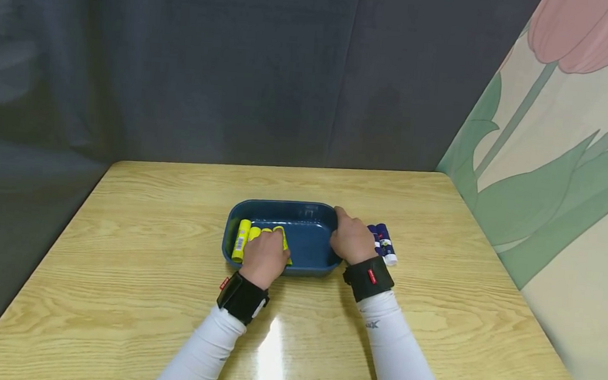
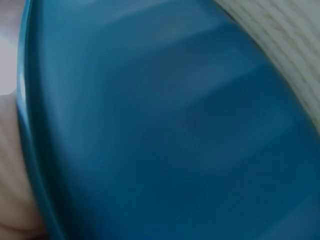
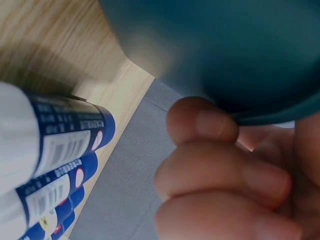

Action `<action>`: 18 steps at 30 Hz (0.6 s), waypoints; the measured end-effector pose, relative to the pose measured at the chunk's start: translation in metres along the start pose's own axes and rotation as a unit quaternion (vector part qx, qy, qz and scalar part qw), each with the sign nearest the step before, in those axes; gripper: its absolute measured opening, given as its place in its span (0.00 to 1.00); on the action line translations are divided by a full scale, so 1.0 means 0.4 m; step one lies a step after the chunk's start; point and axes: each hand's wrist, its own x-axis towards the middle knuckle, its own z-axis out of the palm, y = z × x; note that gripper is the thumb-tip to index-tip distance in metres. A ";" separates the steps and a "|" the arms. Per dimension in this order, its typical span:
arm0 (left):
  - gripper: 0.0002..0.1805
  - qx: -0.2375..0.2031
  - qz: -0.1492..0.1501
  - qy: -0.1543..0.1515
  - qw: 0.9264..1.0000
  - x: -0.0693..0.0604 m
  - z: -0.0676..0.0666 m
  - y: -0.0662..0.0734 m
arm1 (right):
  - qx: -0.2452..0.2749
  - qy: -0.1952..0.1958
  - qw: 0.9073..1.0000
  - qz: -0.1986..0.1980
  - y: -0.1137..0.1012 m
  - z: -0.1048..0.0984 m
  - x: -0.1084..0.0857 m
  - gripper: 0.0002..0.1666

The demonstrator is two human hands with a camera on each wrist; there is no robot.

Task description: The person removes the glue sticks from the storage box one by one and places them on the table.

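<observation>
A dark blue rectangular dish (image 1: pixel 309 269) stands on the table with several yellow glue sticks (image 1: pixel 240 241) lying side by side in its left part. My left hand (image 1: pixel 265 258) reaches over the near rim and holds the rightmost yellow glue stick (image 1: pixel 280 230); its fingertips are hidden. In the left wrist view the dish's outer wall (image 2: pixel 165 120) fills most of the picture, with a bit of the hand (image 2: pixel 17 185) behind the rim. My right hand (image 1: pixel 354 240) grips the dish's right end, its curled fingers (image 3: pixel 220 175) under the rim in the right wrist view.
Several dark blue glue sticks with white ends (image 1: pixel 386 243) lie on the wooden table (image 1: pixel 144 273) just right of my right hand. A dark curtain (image 1: pixel 237 79) hangs behind the table. A wall with painted tulips (image 1: pixel 575 173) borders the right side.
</observation>
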 end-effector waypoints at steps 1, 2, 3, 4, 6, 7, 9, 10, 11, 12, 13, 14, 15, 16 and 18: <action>0.14 -0.002 -0.002 -0.006 1.000 0.001 -0.001 0.000 | 0.000 0.000 1.000 -0.001 -0.001 -0.001 -0.001 0.36; 0.16 -0.003 -0.003 -0.011 1.000 0.002 0.000 -0.001 | 0.000 0.000 1.000 -0.001 -0.001 -0.001 -0.001 0.36; 0.18 -0.002 -0.003 -0.016 1.000 0.002 0.000 -0.001 | 0.001 -0.001 1.000 -0.001 -0.002 0.000 -0.002 0.36; 0.19 -0.001 -0.001 -0.021 1.000 0.004 -0.001 0.001 | 0.002 0.000 1.000 0.001 -0.001 -0.002 -0.002 0.36; 0.21 -0.001 0.002 -0.030 1.000 0.006 -0.002 0.004 | 0.002 0.000 1.000 0.006 0.002 -0.004 -0.003 0.37; 0.22 0.000 0.003 -0.034 0.999 0.007 -0.004 0.004 | 0.001 0.000 1.000 0.007 0.003 -0.005 -0.003 0.37; 0.23 0.002 0.003 -0.039 0.999 0.007 -0.006 0.003 | 0.001 -0.001 1.000 0.010 0.003 -0.004 -0.002 0.37; 0.24 0.001 0.001 -0.044 0.999 0.008 -0.006 0.003 | 0.001 -0.001 1.000 0.010 0.003 -0.003 -0.002 0.37; 0.26 0.001 -0.004 -0.050 0.999 0.008 -0.006 0.002 | 0.001 -0.003 1.000 0.009 0.004 -0.002 -0.002 0.37; 0.28 0.001 -0.008 -0.058 0.998 0.008 -0.006 0.002 | 0.001 -0.004 1.000 0.007 0.004 -0.001 -0.002 0.37; 0.30 0.003 -0.011 -0.065 0.998 0.011 -0.007 0.000 | 0.000 -0.005 1.000 0.006 0.002 0.000 -0.001 0.37; 0.32 0.005 -0.013 -0.073 0.997 0.013 -0.009 -0.002 | 0.000 -0.007 1.000 0.006 0.000 0.001 0.000 0.37; 0.34 0.008 -0.014 -0.081 0.997 0.015 -0.010 -0.003 | -0.001 -0.008 1.000 0.005 -0.001 0.001 0.000 0.37; 0.36 0.009 -0.014 -0.088 0.996 0.018 -0.011 -0.003 | -0.003 -0.010 1.000 0.006 -0.002 0.000 -0.001 0.37; 0.39 0.014 -0.012 -0.097 0.995 0.023 -0.013 -0.002 | -0.007 -0.011 1.000 0.006 -0.005 -0.003 -0.001 0.37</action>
